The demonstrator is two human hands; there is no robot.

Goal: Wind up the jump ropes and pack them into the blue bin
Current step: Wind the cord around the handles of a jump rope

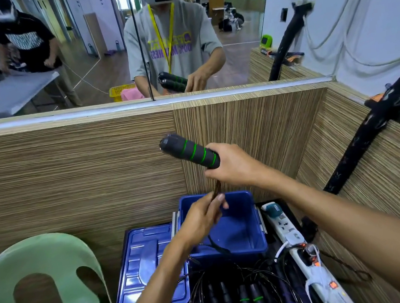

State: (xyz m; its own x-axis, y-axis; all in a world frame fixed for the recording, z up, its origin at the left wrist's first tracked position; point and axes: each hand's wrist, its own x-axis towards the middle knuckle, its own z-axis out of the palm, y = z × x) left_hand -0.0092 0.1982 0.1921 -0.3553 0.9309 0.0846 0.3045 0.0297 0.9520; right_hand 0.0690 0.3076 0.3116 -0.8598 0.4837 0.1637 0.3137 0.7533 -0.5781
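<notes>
Mid-frame, right hand is wrapped round black green-striped jump rope handles; left hand pinches the cord just above the blue bin. More ropes lie bottom centre.

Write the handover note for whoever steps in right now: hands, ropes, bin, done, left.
Right hand: grips the black foam handles with green rings, raised above the blue bin.
Left hand: pinches the cord just below the handles, over the bin.
The same cord seems to trail down over the bin's front rim; the rest of the bin's floor that shows looks bare.
More jump ropes lie tangled in front of the bin; the bin's lid lies to its left.
Done: nothing visibly packed.
Left: wind this rope, pack it, then the pile.
</notes>
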